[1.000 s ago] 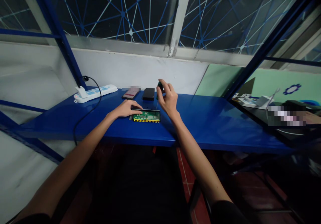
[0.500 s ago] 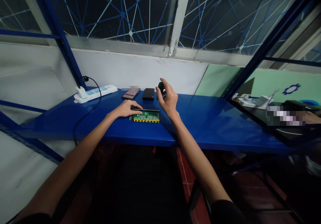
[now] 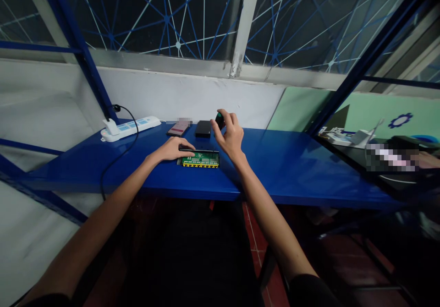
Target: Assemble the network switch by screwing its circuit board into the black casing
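A green circuit board [image 3: 201, 159] with a row of yellow ports along its front edge lies on the blue table [image 3: 282, 165]. My left hand [image 3: 173, 149] rests on the board's left end, fingers laid flat on it. My right hand [image 3: 228, 135] is closed around the dark handle of a screwdriver [image 3: 219, 120], held upright above the board's right end. The thin shaft is mostly hidden behind my fingers.
A white power strip [image 3: 129, 127] with a black cable lies at the back left. A phone [image 3: 178, 128] and a black box [image 3: 203, 128] sit behind the board. A side bench [image 3: 360, 144] at right holds clutter. A white wall and netted window rise behind.
My right hand has shifted its fingers round the screwdriver handle and dropped slightly. The left hand and the board have stayed put.
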The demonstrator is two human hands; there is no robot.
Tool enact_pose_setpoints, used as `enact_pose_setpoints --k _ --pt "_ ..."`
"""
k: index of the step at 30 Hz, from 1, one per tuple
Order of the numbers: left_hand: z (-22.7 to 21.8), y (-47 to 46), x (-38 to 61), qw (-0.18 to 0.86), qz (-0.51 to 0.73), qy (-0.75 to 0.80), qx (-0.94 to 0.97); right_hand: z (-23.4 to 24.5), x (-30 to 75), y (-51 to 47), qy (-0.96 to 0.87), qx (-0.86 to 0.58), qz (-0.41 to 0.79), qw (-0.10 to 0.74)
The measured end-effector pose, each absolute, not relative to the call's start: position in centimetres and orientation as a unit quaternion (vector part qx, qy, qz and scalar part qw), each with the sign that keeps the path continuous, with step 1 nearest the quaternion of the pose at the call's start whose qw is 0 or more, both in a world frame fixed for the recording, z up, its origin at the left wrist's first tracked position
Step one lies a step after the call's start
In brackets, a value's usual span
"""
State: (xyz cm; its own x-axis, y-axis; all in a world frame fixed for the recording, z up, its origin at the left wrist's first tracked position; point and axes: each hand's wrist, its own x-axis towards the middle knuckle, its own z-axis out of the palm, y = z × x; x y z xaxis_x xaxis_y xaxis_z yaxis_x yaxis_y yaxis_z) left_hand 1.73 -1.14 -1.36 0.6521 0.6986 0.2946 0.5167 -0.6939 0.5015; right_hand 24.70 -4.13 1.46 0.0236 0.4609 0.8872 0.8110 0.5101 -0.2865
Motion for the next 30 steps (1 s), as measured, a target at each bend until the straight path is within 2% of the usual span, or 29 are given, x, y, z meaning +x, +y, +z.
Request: enact_pose_setpoints --k 30 --pt "-1.33 -1.18 1.69 0.185 0.233 0.342 0.891 1.11 24.86 -3.64 -0.699 -0.468 -0.147 0.52"
